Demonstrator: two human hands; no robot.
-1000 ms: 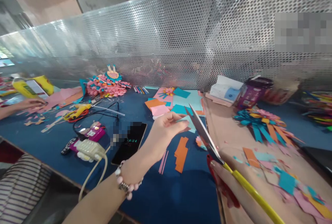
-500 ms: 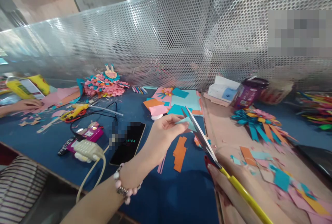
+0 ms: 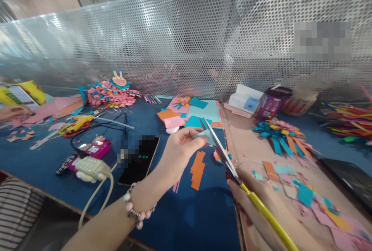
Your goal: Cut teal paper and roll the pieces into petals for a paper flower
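My left hand (image 3: 180,148) is raised over the blue table (image 3: 186,212) and pinches a small pale teal piece of paper (image 3: 207,136) between thumb and fingers. My right hand (image 3: 255,200) grips yellow-handled scissors (image 3: 232,169) whose grey blades point up and left, their tips meeting the paper. Cut orange strips (image 3: 197,167) and thin pink strips lie on the table just below my left hand. A beaded bracelet (image 3: 136,212) is on my left wrist.
A black phone (image 3: 139,160), a cream charger with cable (image 3: 93,167) and a yellow glue gun (image 3: 74,123) lie left. Paper flowers (image 3: 112,92) (image 3: 280,134), coloured paper sheets (image 3: 200,113), a tissue box (image 3: 247,99) and a perforated metal screen (image 3: 186,41) stand behind. Another person's hand (image 3: 11,112) is far left.
The view has shifted a little, so everything sits slightly further left. The scissors' blades have closed in on the teal paper held in my left hand.
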